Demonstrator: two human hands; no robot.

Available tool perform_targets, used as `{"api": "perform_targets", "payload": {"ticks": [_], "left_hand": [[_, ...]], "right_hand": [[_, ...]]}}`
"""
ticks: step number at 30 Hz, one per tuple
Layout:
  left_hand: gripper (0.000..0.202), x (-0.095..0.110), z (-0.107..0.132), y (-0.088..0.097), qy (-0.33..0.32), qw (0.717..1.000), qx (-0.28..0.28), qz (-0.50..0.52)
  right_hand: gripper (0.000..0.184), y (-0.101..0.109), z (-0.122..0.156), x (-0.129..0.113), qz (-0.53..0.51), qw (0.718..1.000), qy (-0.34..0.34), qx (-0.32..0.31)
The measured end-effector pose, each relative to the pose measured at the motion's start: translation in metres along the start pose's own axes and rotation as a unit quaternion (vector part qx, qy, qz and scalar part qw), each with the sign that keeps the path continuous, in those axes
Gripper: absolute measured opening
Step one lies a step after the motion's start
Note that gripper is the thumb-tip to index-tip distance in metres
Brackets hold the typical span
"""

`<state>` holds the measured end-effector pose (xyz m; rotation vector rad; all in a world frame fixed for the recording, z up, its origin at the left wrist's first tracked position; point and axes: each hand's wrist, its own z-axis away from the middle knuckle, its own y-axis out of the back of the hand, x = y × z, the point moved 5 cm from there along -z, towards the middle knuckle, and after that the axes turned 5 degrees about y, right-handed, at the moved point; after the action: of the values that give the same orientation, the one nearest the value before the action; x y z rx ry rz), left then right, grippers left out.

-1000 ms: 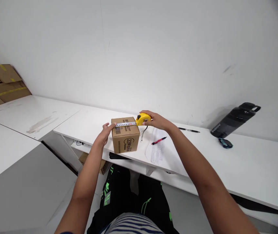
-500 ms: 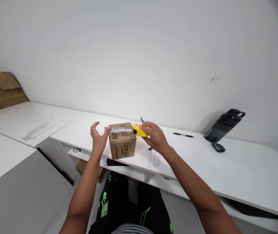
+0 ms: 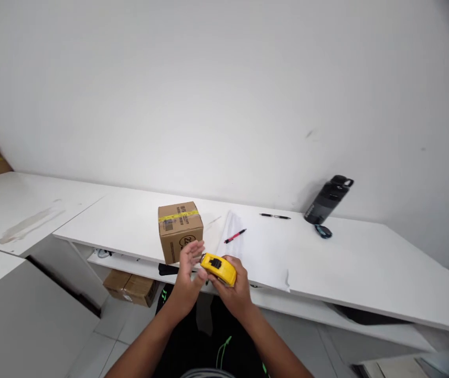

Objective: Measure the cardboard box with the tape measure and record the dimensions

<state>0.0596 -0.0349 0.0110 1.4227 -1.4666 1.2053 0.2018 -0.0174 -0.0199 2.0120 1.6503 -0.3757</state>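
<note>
- Yellow tape measure [image 3: 221, 269] is gripped by the right hand [image 3: 238, 292] at the worktop's [image 3: 128, 220] front edge, blade seemingly retracted.
- Left hand [image 3: 187, 278] is held open alongside.
- Cardboard box [image 3: 178, 227], near that edge, is not being measured.
- Red pen [image 3: 234, 237] lies on paper [image 3: 266, 260]; nothing is being written.

Bright, diffuse light washes the wall [image 3: 193, 105], softly shadowed beside the bottle [image 3: 325, 201], with vignetting at top right.

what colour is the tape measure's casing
The tape measure's casing is yellow with a black slider, clearest in the head view.
</note>
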Motion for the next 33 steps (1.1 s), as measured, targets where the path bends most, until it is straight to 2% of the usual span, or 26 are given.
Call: {"api": "perform_targets", "payload": {"ticks": [2,4,6,7,8,9,11,13,14,16,19,22,27,30,33], "left_hand": [[0.075,-0.024,0.006,-0.010,0.101,0.993,-0.023,0.056],[0.076,-0.047,0.008,-0.012,0.188,0.977,0.025,0.094],[0.078,-0.064,0.005,-0.011,0.227,0.966,0.073,0.095],[0.083,-0.069,0.001,-0.010,0.228,0.968,0.072,0.075],[0.088,-0.072,-0.003,-0.011,0.220,0.973,0.053,0.038],[0.096,-0.073,-0.007,-0.013,0.209,0.978,0.016,-0.017],[0.109,-0.075,-0.008,-0.020,0.187,0.963,-0.094,-0.170],[0.112,-0.080,-0.002,-0.031,0.170,0.910,-0.208,-0.317],[0.112,-0.083,0.002,-0.036,0.161,0.879,-0.250,-0.373],[0.111,-0.091,0.008,-0.043,0.146,0.833,-0.297,-0.442],[0.110,-0.104,0.010,-0.048,0.142,0.794,-0.304,-0.508],[0.107,-0.115,0.009,-0.048,0.139,0.772,-0.295,-0.546],[0.111,-0.128,0.012,-0.051,0.139,0.769,-0.297,-0.548],[0.109,-0.135,0.012,-0.054,0.135,0.766,-0.296,-0.554],[0.106,-0.139,0.010,-0.055,0.136,0.764,-0.299,-0.556]], "right_hand": [[0.070,-0.006,0.019,-0.001,-0.016,0.997,-0.039,-0.062],[0.075,-0.009,0.032,-0.001,-0.029,0.984,-0.064,-0.166],[0.073,0.000,0.031,0.008,0.000,0.964,-0.081,-0.252],[0.068,0.008,0.022,0.017,0.034,0.958,-0.081,-0.273],[0.058,0.018,0.010,0.031,0.086,0.950,-0.098,-0.282],[0.055,0.029,-0.007,0.047,0.116,0.949,-0.124,-0.264],[0.055,0.049,-0.043,0.085,0.174,0.938,-0.182,-0.236],[0.056,0.059,-0.067,0.128,0.340,0.844,-0.259,-0.324],[0.058,0.062,-0.077,0.143,0.353,0.827,-0.271,-0.344],[0.055,0.064,-0.090,0.167,0.356,0.816,-0.279,-0.361],[0.037,0.064,-0.096,0.183,0.332,0.829,-0.272,-0.358],[0.025,0.067,-0.095,0.179,0.301,0.861,-0.258,-0.320],[0.044,0.071,-0.066,0.141,0.201,0.922,-0.247,-0.221],[0.058,0.068,-0.038,0.122,0.119,0.937,-0.256,-0.205],[0.059,0.068,-0.020,0.118,0.061,0.940,-0.288,-0.172]]}}
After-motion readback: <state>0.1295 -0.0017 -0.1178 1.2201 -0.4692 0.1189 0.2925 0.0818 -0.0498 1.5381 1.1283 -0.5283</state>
